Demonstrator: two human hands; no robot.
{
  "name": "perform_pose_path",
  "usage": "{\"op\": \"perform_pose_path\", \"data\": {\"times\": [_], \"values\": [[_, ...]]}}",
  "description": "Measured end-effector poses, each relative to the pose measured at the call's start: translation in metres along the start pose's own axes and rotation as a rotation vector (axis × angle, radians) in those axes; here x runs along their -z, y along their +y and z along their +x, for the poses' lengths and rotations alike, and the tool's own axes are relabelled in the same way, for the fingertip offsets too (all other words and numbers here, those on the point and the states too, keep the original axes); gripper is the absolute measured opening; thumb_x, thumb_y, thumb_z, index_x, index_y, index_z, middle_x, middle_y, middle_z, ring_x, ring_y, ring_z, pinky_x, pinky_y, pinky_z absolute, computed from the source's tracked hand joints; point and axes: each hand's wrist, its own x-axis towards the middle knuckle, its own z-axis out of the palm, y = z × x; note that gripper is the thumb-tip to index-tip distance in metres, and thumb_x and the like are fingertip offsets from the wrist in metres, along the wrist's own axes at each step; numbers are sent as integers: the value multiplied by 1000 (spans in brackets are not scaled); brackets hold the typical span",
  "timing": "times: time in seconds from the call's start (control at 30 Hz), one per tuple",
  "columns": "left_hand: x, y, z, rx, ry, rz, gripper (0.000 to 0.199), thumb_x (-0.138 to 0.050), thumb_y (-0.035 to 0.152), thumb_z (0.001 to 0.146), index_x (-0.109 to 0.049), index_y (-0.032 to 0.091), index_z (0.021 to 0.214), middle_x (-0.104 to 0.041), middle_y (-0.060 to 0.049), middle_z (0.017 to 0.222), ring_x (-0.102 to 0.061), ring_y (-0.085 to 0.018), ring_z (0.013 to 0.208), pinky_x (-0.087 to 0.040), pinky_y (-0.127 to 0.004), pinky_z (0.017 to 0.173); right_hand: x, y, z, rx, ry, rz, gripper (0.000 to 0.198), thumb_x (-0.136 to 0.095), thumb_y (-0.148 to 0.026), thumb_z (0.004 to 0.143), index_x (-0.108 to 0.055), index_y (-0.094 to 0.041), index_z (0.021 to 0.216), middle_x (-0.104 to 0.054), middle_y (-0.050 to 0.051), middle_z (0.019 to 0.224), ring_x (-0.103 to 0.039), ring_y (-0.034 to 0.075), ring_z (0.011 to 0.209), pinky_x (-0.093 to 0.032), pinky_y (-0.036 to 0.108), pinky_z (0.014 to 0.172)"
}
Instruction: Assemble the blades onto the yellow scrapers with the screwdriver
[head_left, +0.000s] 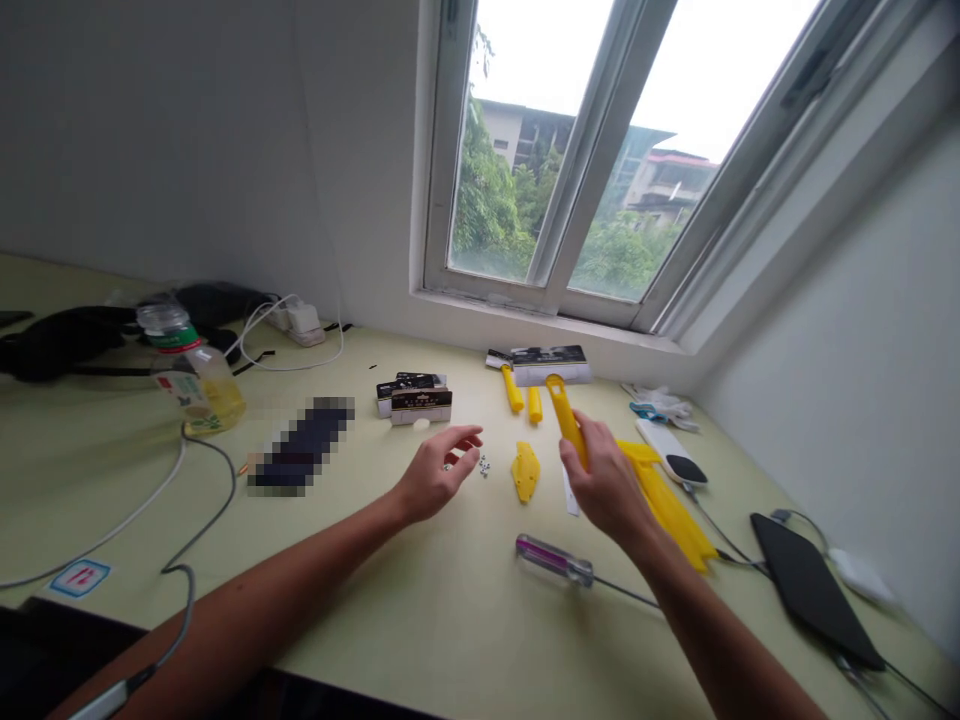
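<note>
My right hand (pixel 604 470) is closed around a yellow plastic handle (pixel 566 420) with a hole in its upper end. My left hand (pixel 439 472) hovers low over the table with its fingers bent and apart, beside several small screws (pixel 484 466). Between the hands lies a flat yellow plastic piece (pixel 526 472) with small holes. Nearer to me rests a screwdriver (pixel 553 560) with a clear and purple handle, its shaft pointing right, partly behind my right forearm. More yellow plastic parts (pixel 675 510) lie right of my right hand.
Yellow-handled tools with a black-and-white card sleeve (pixel 551 366) lie by the window. Packaged boxes (pixel 421 406) stand behind my left hand. A bottle (pixel 191 375), a blurred dark rectangle (pixel 304 445) and cables are at left; a white device (pixel 670 452) and black phone (pixel 814 590) at right.
</note>
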Motion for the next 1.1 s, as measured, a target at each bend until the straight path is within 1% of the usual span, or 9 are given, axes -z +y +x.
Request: {"op": "perform_pose_path", "data": {"times": [0.1,0.17,0.23,0.33,0.4,0.53,0.67,0.9,1.1], "values": [[-19,16,-6,196,-118,-502,61,-54,46,93,-33,23,146,-56,-17,129,-61,-27,109,-56,-42,82,-16,-29,-35,164,43,182,46,-35,-34,97,-36,-16,140,-56,14,115,-61,25,95,-52,39,80],[-29,24,-10,225,-146,-703,58,-51,52,93,-35,26,143,-52,-16,136,-59,-28,115,-55,-42,85,-29,-47,-51,239,34,281,46,-38,-31,97,-32,-19,142,-54,15,118,-61,24,95,-54,39,78],[-34,28,-13,234,-137,-763,49,-46,54,95,-45,25,135,-55,-14,133,-59,-27,114,-54,-39,85,-38,-59,-61,296,14,369,48,-43,-28,96,-31,-21,142,-51,15,125,-59,24,101,-55,39,80],[-27,31,-12,203,-150,-703,41,-45,52,96,-54,20,120,-62,-12,118,-62,-23,103,-52,-37,83,-42,-61,-66,367,-31,499,51,-54,-28,92,-36,-23,140,-52,14,127,-59,21,97,-55,36,78],[-17,31,-10,140,-192,-594,38,-48,51,95,-58,16,107,-64,-10,102,-63,-19,90,-52,-35,79,-38,-53,-62,390,-15,610,40,-55,-27,91,-48,-25,131,-58,9,113,-59,17,84,-53,33,71],[-3,30,-10,89,-264,-360,40,-49,53,94,-54,14,90,-54,-1,74,-52,-10,60,-45,-25,58,-22,-35,-43,228,124,955,13,-50,-25,95,-58,-25,106,-56,0,82,-52,12,68,-46,26,60],[-7,28,-13,48,-219,-279,34,-52,50,94,-47,17,90,-49,1,73,-44,-8,59,-40,-22,54,-3,-33,-17,203,43,1157,13,-60,-29,90,-61,-24,102,-56,-1,81,-51,10,65,-41,23,55],[-5,22,-13,21,-148,-382,40,-51,54,93,-43,18,109,-56,-3,85,-50,-9,61,-43,-24,56,17,-40,13,261,-98,1006,23,-56,-39,92,-67,-19,94,-57,0,72,-50,10,62,-41,25,56],[-12,19,-14,116,-52,-400,44,-45,59,93,-50,16,94,-55,-1,73,-47,-8,51,-36,-21,44,23,-44,24,347,-111,642,17,-60,-35,88,-66,-20,92,-61,1,81,-49,10,63,-42,25,59]]}}
